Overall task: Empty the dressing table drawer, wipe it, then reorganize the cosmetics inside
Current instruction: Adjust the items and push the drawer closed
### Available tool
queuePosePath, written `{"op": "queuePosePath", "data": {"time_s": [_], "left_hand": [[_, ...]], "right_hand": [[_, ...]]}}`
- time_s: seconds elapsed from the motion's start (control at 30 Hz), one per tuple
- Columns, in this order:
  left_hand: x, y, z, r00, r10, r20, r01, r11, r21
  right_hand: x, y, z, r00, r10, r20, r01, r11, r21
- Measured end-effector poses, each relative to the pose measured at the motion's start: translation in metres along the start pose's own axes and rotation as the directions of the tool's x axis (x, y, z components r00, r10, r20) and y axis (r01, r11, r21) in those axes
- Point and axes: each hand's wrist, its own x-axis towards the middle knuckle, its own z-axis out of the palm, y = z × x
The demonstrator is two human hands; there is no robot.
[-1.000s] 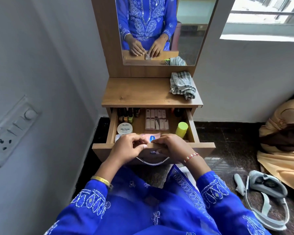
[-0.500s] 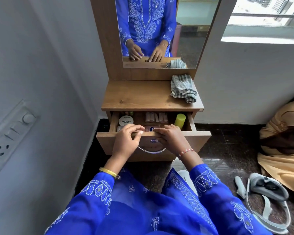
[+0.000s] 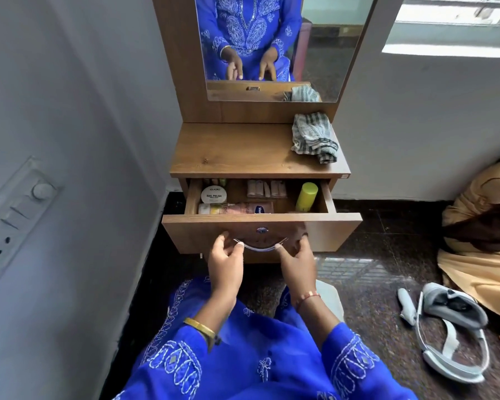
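Note:
The wooden dressing table drawer (image 3: 338, 229) stands partly pulled out. Inside it lie a white nail polish jar (image 3: 213, 194), a pink tube (image 3: 243, 209) along the front, a yellow-green bottle (image 3: 306, 196) at the right and several small beige boxes (image 3: 266, 188) at the back. My left hand (image 3: 225, 262) and my right hand (image 3: 298, 262) are in front of the drawer face, fingers loose. Their fingertips touch the two ends of the curved metal handle (image 3: 260, 249). A checked grey cloth (image 3: 313, 137) lies on the table top (image 3: 234, 151) at the right.
A mirror (image 3: 324, 53) rises behind the table top. The wall on the left carries a switch board (image 3: 12, 215). On the dark floor at the right lie a white headset (image 3: 451, 327), a controller (image 3: 406, 307) and a tan fabric bundle (image 3: 479, 226).
The drawer has slid part way in. Both hands have left its top edge and dropped to the handle on its front.

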Motion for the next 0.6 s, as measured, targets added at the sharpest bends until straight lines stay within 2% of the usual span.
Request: {"op": "queuePosePath", "data": {"time_s": [0.13,0.23,0.43,0.6], "left_hand": [[0.000,0.011,0.004,0.987,-0.149,0.062,0.158,0.971,-0.178],[0.006,0.016,0.008,0.976,-0.180,0.123,0.206,0.945,-0.253],[0.026,0.037,0.013,0.965,-0.194,0.175,0.242,0.915,-0.324],[0.049,0.055,0.019,0.971,-0.157,0.181,0.208,0.928,-0.309]], "right_hand": [[0.014,-0.011,0.006,0.985,0.165,0.051,-0.172,0.939,0.298],[0.024,-0.015,0.008,0.968,0.225,0.109,-0.249,0.890,0.382],[0.048,-0.029,0.008,0.968,0.201,0.149,-0.243,0.895,0.375],[0.065,-0.042,0.018,0.983,0.155,0.100,-0.178,0.941,0.289]]}}
